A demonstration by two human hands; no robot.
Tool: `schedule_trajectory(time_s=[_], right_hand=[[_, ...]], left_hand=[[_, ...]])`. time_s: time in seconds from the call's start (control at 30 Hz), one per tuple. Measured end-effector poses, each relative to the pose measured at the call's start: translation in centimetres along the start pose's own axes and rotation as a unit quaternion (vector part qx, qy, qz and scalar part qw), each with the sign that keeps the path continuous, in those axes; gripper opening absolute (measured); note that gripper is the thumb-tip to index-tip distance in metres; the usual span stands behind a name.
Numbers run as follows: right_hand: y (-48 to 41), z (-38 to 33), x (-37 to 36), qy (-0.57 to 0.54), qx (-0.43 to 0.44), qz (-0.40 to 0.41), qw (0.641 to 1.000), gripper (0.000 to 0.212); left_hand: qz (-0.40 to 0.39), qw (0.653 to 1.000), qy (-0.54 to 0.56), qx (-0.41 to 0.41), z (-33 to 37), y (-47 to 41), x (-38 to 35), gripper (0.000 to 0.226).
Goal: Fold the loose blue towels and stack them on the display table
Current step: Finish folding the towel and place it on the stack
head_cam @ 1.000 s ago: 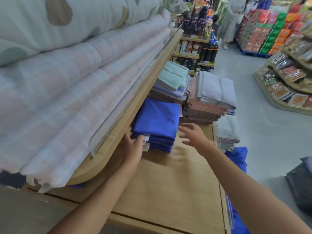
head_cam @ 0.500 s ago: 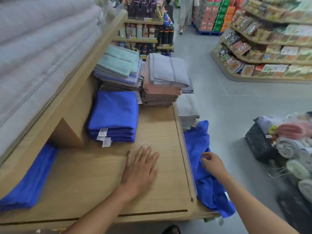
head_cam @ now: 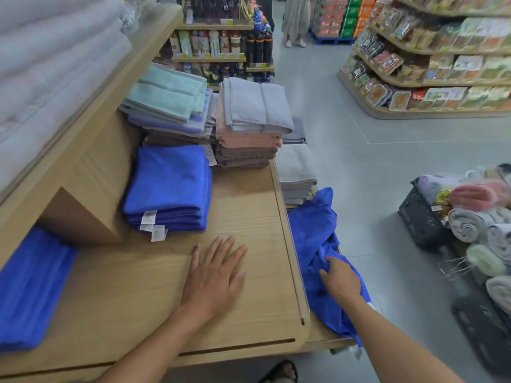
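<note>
Wooden tabletop (head_cam: 132, 288), bare between the folded blue stack (head_cam: 171, 183) and its right edge. A loose blue towel (head_cam: 312, 233) lies heaped on the lower ledge (head_cam: 322, 337) beyond that edge. The left grip (head_cam: 215, 275) is released, flat on the wood; the right grip (head_cam: 341, 280) is apparently clutching the towel.

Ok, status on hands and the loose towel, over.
Left hand flat on display table, holding nothing. Right hand on loose blue towel beside the table, grip unclear. Folded blue stack behind left hand, nothing between.
</note>
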State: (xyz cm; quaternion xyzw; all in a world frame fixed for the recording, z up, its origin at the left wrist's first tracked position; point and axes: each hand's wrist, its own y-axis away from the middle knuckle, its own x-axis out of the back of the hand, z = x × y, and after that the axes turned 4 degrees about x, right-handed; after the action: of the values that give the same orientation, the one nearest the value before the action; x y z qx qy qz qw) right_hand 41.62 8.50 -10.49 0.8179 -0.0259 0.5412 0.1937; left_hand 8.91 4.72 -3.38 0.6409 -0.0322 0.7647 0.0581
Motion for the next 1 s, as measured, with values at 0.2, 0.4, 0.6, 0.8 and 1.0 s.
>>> schedule_trajectory(time_s=[0.2,0.4,0.6,0.8,1.0], right_hand=[[0.9,-2.0,4.5,0.052,0.17,0.131,0.975,0.046],[4.3,-5.6,11.7,-0.431,0.139,-0.013,0.891,0.016],[11.0,-11.6,20.1,-0.545,0.257,0.002,0.798,0.008],[17.9,-18.6,27.7,-0.573,0.374,0.046,0.728,0.015],[23.2,-25.5,33.7,-0.52,0.462,0.124,0.708,0.013]], left_hand=[[0.005,1.0,0.009,0.0,0.0,0.1,0.4,0.061],[0.041,0.988,0.147,-0.027,1.0,0.6,1.8,0.036],[0.042,0.965,0.225,-0.126,5.7,2.0,4.1,0.05],[-0.039,0.945,0.308,-0.103,8.9,3.2,6.5,0.09],[-0.049,0.868,0.49,-0.06,10.7,4.9,9.7,0.08]])
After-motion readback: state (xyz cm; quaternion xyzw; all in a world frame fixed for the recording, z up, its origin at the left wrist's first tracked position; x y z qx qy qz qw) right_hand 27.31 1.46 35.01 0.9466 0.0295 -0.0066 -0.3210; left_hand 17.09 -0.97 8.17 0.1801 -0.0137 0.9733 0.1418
